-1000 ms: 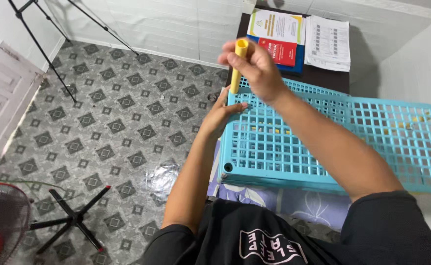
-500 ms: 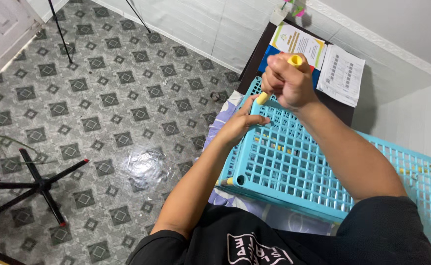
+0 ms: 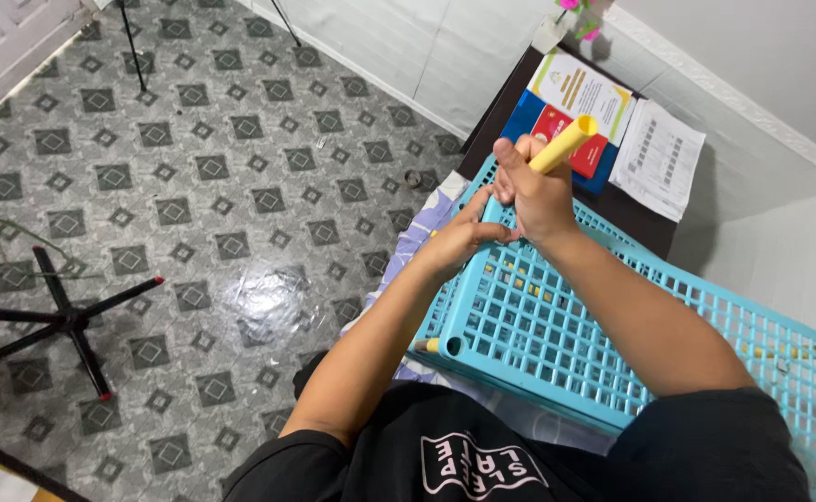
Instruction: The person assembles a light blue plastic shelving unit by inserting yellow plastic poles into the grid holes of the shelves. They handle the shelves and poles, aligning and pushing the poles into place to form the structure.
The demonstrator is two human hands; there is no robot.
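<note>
Seen from above, a person works on a blue lattice shelf [image 3: 557, 325] that fills the lower right of the frame. The right hand [image 3: 536, 191], just above centre, is closed around a yellow tube [image 3: 564, 144] that tilts up toward the upper right, its lower end hidden in the fist at the shelf's far corner. The left hand [image 3: 464, 237], just left of it, grips the shelf's edge with curled fingers. Papers [image 3: 659, 158] lie on a dark table [image 3: 645, 218] at upper right. A patterned tile floor [image 3: 194, 204] fills the left.
</note>
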